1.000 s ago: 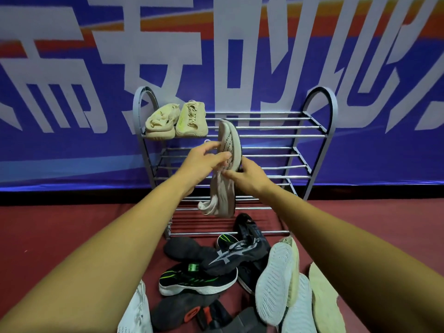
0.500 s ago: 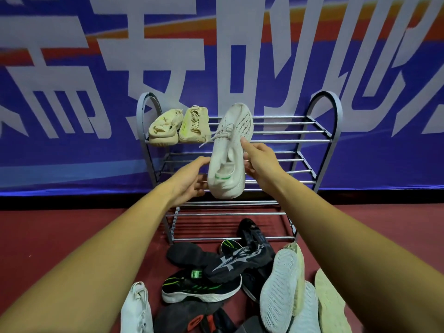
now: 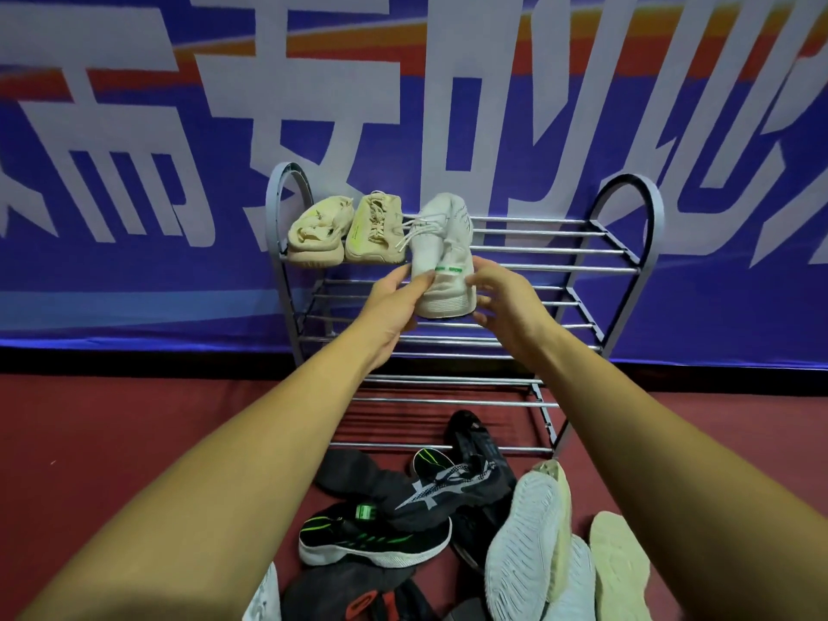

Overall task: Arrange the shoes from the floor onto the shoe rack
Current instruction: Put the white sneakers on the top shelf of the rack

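White sneaker (image 3: pixel 441 257) held at the top tier of the shoe rack (image 3: pixel 655 226), seen from the head camera. Its toe points away from the viewer and lies over the tier's chrome bars, while its heel, marked with a green-lettered band, projects forward past the front bar; whether the sole bears on the bars cannot be told. The left hand (image 3: pixel 394 307) grips the heel from the left, thumb laid along the back of the shoe. The right hand (image 3: pixel 511 307) grips it from the right, its fingers curled round the heel's side. Loose white laces trail to the left, toward a pair of cream shoes (image 3: pixel 374 230) that stand side by side at the left end of the same tier, toes pointing toward the blue banner (image 3: pixel 134 127) behind the rack. The sneaker sits just beside this pair. On the red floor (image 3: pixel 112 441) in front of the rack lies a heap of footwear: a black shoe with green stripes (image 3: pixel 372 537), a black sneaker with a white pattern (image 3: pixel 448 490) resting partly over it, and, to the right, a white-soled shoe (image 3: pixel 524 531) turned sole outward.
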